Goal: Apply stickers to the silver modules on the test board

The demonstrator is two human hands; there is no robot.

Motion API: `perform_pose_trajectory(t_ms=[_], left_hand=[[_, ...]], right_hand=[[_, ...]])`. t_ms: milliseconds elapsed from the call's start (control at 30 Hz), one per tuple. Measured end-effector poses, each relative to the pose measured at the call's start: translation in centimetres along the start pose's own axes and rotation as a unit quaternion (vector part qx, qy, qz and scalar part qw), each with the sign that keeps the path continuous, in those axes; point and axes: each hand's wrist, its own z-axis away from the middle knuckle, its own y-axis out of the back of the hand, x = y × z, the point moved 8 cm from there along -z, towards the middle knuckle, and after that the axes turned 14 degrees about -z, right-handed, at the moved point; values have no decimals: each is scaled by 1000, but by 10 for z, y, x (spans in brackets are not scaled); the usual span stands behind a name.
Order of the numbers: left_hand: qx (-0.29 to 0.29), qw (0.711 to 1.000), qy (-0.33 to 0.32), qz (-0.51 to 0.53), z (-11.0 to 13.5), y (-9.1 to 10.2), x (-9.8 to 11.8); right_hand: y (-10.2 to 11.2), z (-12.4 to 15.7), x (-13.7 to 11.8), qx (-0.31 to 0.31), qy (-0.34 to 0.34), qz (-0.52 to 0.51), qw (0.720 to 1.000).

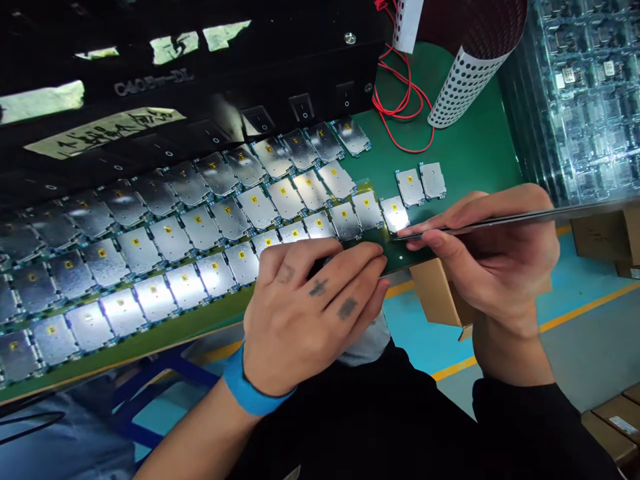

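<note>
Your right hand (480,260) pinches a long pair of tweezers (505,222) between thumb and fingers, with the tips just beside the lower edge of the nearest shielded circuit board (395,215). Your left hand (310,313) lies with its fingers close together, and its fingertips (373,252) rest at the end of the front row of boards, on or just beside the green mat (470,140) covering the desk. A blue wrist strap (250,387) circles that wrist.

The silver boards, each with a small yellow patch, fill staggered rows running left from your hands. Two more boards (421,183) sit apart from the rows, up and to the right of the tweezers. Open green mat lies around those two and up toward the red wire (400,100) and the perforated metal cylinder (463,83). The desk's near edge runs just below your hands, with the blue and yellow marked floor (420,340) beyond it.

Along the far side stands a black machine (200,80) with a line of rocker switches. To the right, stacked clear plastic trays (590,100) hold small modules in their pockets. Cardboard boxes (597,233) sit beyond the desk's edge, and more (610,427) lie at the lower right.
</note>
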Motion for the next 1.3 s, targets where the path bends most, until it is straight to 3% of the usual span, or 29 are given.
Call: perform_pose_trajectory(t_ms=[367, 533, 1100, 1300], left_hand=[[-24, 1000, 13, -7, 0, -2, -2], [8, 1000, 2, -3, 0, 1, -1], [12, 1000, 25, -8, -2, 1, -2], [-11, 1000, 19, -12, -2, -2, -2]], right_hand=[[-2, 0, -2, -1, 0, -18, 1000], [-1, 1, 0, 6, 4, -16, 1000], [-1, 0, -2, -9, 7, -1, 1000], [-1, 0, -2, -13, 6, -15, 1000]])
